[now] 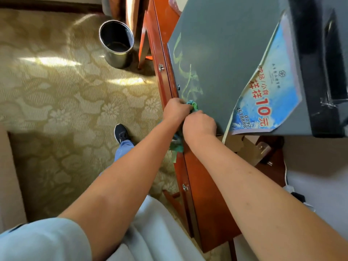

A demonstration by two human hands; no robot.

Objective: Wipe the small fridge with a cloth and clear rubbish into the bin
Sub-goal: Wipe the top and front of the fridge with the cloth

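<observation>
The small grey fridge point(226, 53) stands on a red-brown wooden cabinet point(203, 185). A blue printed poster point(273, 87) lies peeling on the fridge's top. Yellowish smears mark the top near its left edge. Both hands meet at the fridge's near left corner. My left hand point(176, 110) and my right hand point(199, 125) both grip a green cloth point(193, 105). A bunch of cloth shows between the hands, and a length of it hangs down below them against the cabinet edge. A round metal bin point(116, 44) stands on the carpet to the far left of the cabinet.
Patterned beige carpet point(66, 100) covers the floor on the left. My foot in a dark shoe point(121, 133) stands near the cabinet. A black box point(323, 63) sits at the fridge's right side. A cardboard piece and a plug lie behind the fridge on the cabinet.
</observation>
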